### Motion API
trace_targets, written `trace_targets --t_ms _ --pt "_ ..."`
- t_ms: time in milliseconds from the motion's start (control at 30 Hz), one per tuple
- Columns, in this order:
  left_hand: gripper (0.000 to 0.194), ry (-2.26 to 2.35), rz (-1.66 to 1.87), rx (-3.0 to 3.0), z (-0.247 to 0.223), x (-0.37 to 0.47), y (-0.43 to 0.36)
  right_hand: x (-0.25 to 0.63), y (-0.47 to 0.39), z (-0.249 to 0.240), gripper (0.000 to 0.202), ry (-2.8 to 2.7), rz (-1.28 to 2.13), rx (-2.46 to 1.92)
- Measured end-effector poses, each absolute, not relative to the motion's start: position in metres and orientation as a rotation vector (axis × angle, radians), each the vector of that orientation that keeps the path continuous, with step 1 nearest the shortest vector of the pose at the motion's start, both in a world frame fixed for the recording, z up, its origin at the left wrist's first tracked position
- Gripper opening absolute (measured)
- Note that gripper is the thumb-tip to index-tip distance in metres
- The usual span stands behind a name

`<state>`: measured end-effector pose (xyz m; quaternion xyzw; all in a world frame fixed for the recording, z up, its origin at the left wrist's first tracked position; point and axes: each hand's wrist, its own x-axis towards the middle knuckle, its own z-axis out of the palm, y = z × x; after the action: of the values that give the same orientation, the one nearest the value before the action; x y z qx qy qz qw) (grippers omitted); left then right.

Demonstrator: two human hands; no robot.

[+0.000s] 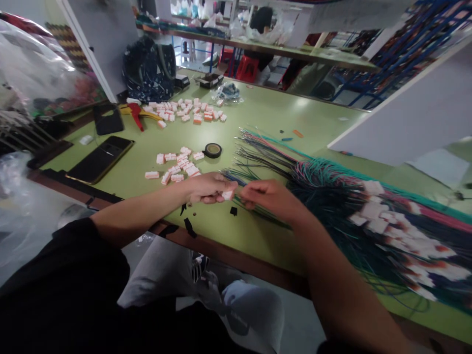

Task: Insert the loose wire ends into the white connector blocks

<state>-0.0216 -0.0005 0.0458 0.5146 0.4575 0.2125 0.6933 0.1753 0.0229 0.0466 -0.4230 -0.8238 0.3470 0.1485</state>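
A small white connector housing with an orange edge [229, 192] is pinched in the fingers of my left hand [208, 188]. Just to its right, my right hand [268, 195] is closed, thumb and fingertips together beside the housing. Whatever those fingers hold is too small and blurred to make out. Bundles of thin green, black and pink wires [273, 164] lie behind and right of my right hand, their bare ends pointing left. Loose white-and-orange connector housings [180, 166] are scattered beyond my left hand, near a roll of black tape [213, 150].
More housings [195, 110] lie farther back beside a red-and-yellow hand tool [137, 117]. A phone [100, 160] rests at left. White connectors on wires [401, 231] cover the right side. Black scraps [189, 227] sit near the table's front edge. A white panel [398, 98] rises at right.
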Motion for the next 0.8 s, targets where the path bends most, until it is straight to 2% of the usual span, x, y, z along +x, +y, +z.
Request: trace_targets --t_ms 67,167,267,667,800 --pt "0.033 0.948 0.391 1.242 0.046 -0.029 0.002 0.188 0.036 0.046 0.024 -2.354 0.810 -1.348" --pt "0.034 0.861 0.301 1.358 0.044 -0.038 0.007 0.193 0.044 0.038 0.011 -2.509 0.415 -1.533" --pt "0.035 0.852 0.263 1.349 0.038 -0.042 0.011 0.187 0.042 0.032 0.006 -2.612 0.322 -1.566" --pt "0.030 0.732 0.343 1.246 0.026 -0.044 0.020 0.195 0.047 0.036 0.009 -1.865 1.180 -1.416" --pt "0.024 0.718 0.382 1.184 0.026 -0.040 0.019 0.169 0.024 0.039 0.019 -1.802 1.181 -1.208"
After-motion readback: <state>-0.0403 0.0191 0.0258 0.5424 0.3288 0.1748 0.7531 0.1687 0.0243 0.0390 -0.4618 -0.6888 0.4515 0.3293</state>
